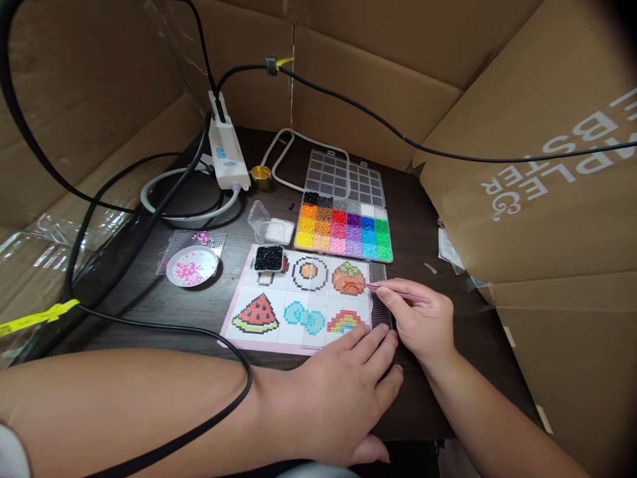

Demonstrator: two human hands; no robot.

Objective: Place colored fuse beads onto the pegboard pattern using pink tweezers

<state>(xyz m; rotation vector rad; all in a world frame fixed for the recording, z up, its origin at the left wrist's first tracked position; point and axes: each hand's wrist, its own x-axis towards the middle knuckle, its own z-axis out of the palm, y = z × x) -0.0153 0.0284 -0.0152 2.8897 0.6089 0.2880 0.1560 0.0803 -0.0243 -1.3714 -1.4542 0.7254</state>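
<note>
My right hand [423, 318] pinches pink tweezers [401, 292], whose tip is at the orange fruit picture [348, 279] on the pattern sheet [239, 342]. Whether a bead sits in the tip is too small to tell. My left hand [355, 378] lies open and flat, its fingertips on the clear pegboard over the sheet's lower right, beside the rainbow picture [346, 323]. Watermelon [256, 315], egg [309, 273] and blue bow [304, 318] pictures also show. A small box of black beads [269, 257] covers part of another picture.
Behind the sheet lies an open bead case [343, 229] of many colours. A white dish of pink beads [192, 267] rests on a pegboard [215, 240] at left. A power strip [226, 153], gold cup [261, 176] and black cable [164, 322] are around; cardboard walls [368, 53] enclose the table.
</note>
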